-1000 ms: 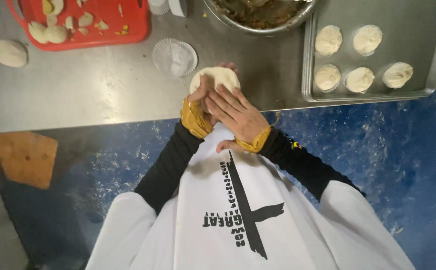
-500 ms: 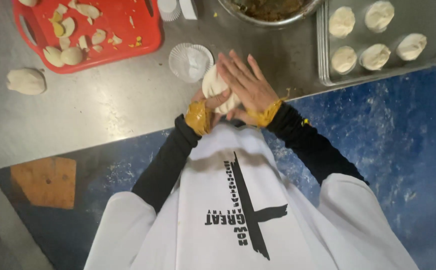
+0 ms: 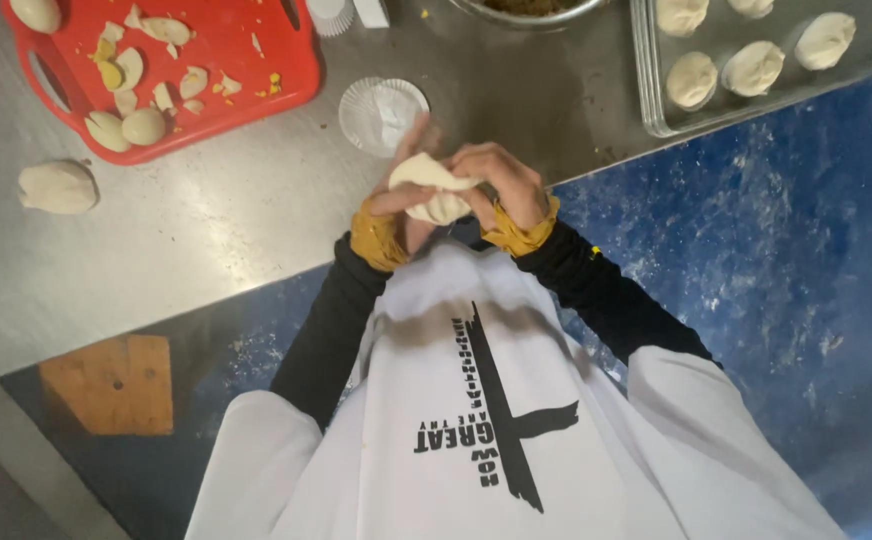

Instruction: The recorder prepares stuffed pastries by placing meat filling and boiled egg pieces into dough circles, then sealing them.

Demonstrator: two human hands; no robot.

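Cradling dough piece (image 3: 434, 190) — both hands' fingers (image 3: 476, 165)

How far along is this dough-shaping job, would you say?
Partway, by the look of it. Done: several shaped dough pieces sit on the metal baking tray. In hand: the left hand and right hand both close around a dough round above the steel table. Left: a dough lump lies untouched on the table, and a paper cup liner lies nearby.
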